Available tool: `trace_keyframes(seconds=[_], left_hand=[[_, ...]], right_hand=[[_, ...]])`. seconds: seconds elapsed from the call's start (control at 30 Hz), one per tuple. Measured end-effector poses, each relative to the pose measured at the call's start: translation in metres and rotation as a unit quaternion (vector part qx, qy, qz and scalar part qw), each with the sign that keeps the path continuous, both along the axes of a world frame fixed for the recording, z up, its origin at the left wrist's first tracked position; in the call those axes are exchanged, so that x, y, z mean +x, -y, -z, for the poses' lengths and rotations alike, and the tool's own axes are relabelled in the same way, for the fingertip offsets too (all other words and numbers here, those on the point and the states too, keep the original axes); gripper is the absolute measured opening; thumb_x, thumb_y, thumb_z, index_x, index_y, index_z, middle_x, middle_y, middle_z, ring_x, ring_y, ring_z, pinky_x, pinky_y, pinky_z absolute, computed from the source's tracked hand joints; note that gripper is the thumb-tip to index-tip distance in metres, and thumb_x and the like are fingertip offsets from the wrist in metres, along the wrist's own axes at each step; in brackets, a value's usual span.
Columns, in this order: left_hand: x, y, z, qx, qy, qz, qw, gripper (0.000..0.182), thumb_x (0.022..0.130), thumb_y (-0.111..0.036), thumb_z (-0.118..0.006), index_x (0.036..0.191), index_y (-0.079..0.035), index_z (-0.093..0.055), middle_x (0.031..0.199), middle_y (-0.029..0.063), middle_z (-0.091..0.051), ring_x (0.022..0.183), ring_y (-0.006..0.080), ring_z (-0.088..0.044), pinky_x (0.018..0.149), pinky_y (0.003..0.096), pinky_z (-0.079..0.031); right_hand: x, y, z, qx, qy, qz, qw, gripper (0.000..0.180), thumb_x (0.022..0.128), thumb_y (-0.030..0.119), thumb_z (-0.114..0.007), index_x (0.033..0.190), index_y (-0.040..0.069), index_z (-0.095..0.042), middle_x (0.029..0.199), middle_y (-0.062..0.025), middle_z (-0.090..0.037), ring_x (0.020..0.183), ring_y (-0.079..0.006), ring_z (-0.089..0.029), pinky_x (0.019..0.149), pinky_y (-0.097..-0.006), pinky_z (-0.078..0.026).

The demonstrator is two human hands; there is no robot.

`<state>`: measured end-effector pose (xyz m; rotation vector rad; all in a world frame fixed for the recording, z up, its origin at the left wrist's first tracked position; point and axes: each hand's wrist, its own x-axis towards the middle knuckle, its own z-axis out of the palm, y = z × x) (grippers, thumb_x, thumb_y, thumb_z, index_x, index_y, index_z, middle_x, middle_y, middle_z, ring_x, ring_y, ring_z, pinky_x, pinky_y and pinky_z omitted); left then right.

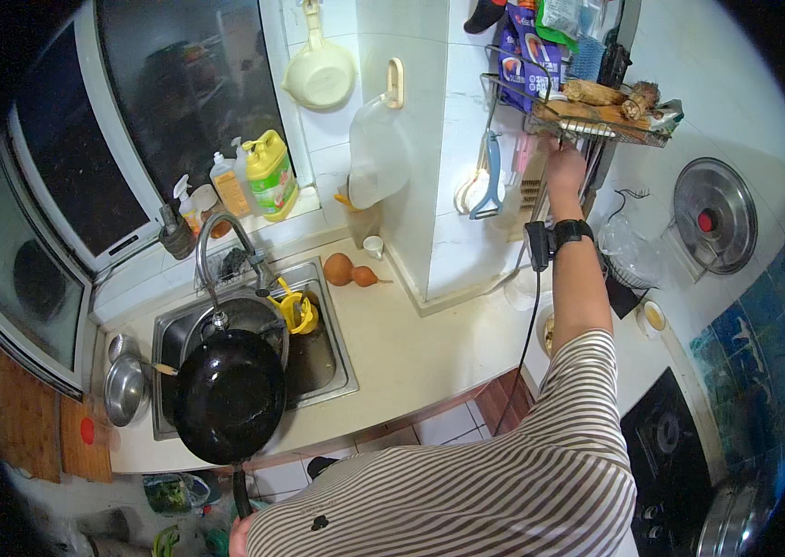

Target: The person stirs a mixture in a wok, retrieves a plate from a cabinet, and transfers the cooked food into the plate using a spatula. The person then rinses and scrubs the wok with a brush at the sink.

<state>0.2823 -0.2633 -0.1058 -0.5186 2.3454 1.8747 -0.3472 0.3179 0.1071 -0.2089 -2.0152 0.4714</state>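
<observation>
My left hand (239, 535) is at the bottom edge, mostly hidden by my striped shirt, and grips the handle of a black wok (229, 397). The wok is tilted over the near side of a stainless-steel sink (347, 376), below the curved faucet (206, 244). Its dark inside looks wet and faces up. My right hand (565, 167) is raised to the wall, just under a wire rack (577, 132), among hanging utensils. Whether its fingers have closed on one of them is unclear. A black device with a cable is strapped to that wrist.
A blue-handled peeler (493, 174) hangs left of my right hand. Two gourds (351, 271) lie beside the sink, which holds a yellow strainer (298, 312). Detergent bottles (268, 177) line the windowsill. A metal bowl (126, 390) sits left; a black cooktop (667, 438) is at right.
</observation>
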Motion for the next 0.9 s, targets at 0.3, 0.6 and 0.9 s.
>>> trace_keyframes(seconds=[0.3, 0.6, 0.9], left_hand=[[-0.009, 0.004, -0.002, 0.015, 0.004, -0.010, 1.000, 0.035, 0.086, -0.019, -0.061, 0.116, -0.004, -0.051, 0.094, 0.0033, -0.052, 0.081, 0.0118, -0.047, 0.072, 0.0262, -0.036], [-0.010, 0.005, 0.004, 0.034, 0.007, -0.033, 0.999, 0.025, 0.087, -0.018, -0.061, 0.107, -0.006, -0.053, 0.083, 0.0006, -0.049, 0.070, 0.0096, -0.044, 0.063, 0.0248, -0.034], [0.003, 0.001, 0.015, 0.156, 0.087, -0.150, 0.972, 0.016, 0.088, -0.018, -0.061, 0.098, -0.007, -0.055, 0.072, -0.0022, -0.046, 0.059, 0.0073, -0.042, 0.053, 0.0234, -0.032]], right_hand=[[0.045, -0.001, 0.013, -0.042, -0.008, -0.009, 0.999, 0.029, 0.092, 0.025, -0.051, 0.107, 0.004, -0.063, 0.092, -0.0240, -0.064, 0.087, -0.0428, -0.060, 0.076, -0.0488, -0.049], [0.088, -0.055, -0.146, -0.076, -0.105, 0.132, 0.983, 0.052, 0.084, 0.047, -0.056, 0.096, -0.002, -0.064, 0.097, -0.0239, -0.064, 0.096, -0.0399, -0.060, 0.085, -0.0463, -0.046], [0.118, -0.044, -0.145, 0.024, -0.092, -0.103, 0.990, 0.046, 0.090, 0.035, -0.054, 0.126, 0.007, -0.052, 0.123, -0.0168, -0.056, 0.112, -0.0301, -0.054, 0.097, -0.0411, -0.042]])
